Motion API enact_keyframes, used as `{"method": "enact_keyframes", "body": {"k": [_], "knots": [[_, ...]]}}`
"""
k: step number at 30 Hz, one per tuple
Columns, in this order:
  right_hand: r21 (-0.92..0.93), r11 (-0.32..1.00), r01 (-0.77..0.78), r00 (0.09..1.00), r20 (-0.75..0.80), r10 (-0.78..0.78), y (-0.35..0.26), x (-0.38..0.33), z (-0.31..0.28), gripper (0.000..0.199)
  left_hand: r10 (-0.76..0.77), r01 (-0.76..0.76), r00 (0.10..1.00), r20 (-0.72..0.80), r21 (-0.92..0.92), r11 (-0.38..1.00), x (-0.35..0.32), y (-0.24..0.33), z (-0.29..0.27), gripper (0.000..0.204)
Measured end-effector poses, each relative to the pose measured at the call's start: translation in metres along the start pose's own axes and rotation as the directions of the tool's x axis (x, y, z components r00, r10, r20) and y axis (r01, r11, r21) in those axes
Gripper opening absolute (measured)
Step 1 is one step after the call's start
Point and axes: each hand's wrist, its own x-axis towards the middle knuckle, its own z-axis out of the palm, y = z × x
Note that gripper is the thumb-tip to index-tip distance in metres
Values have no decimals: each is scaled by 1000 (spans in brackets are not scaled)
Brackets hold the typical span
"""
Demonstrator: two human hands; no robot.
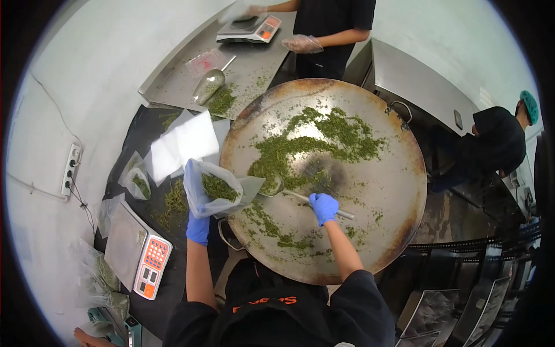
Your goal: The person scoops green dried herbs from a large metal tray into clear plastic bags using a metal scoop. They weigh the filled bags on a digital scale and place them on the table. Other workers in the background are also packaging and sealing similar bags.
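Note:
My left hand [198,229], in a blue glove, grips a clear plastic bag [193,188] from its near side, with its mouth spread toward the pan. Chopped green leaves [218,187] fill part of the bag. My right hand [324,208], also blue-gloved, is closed round the handle of a metal ladle [296,196]. The ladle's bowl rests at the left side of the wide round metal pan [381,185], beside the bag's mouth. More green leaves [300,149] lie scattered over the pan, thickest in its far half.
White bags or sheets [185,144] are stacked left of the pan. A filled bag [136,179] and a digital scale [134,248] stand nearer. Beyond, a gloved co-worker [332,34] stands by a steel table holding a metal scoop [209,85] and another scale [250,30]. Another person [497,139] is at right.

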Motion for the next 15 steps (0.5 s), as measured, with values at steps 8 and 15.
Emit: {"method": "enact_keyframes", "body": {"k": [8, 15], "knots": [[-348, 935, 74, 979, -152, -134, 86, 28, -124, 37, -526, 525, 837, 149, -487, 698, -62, -35, -9, 51], [-312, 949, -50, 999, -3, 52, 93, 46, -52, 39, -503, 508, 855, 124, -389, 768, -58, -5, -12, 44]]}}
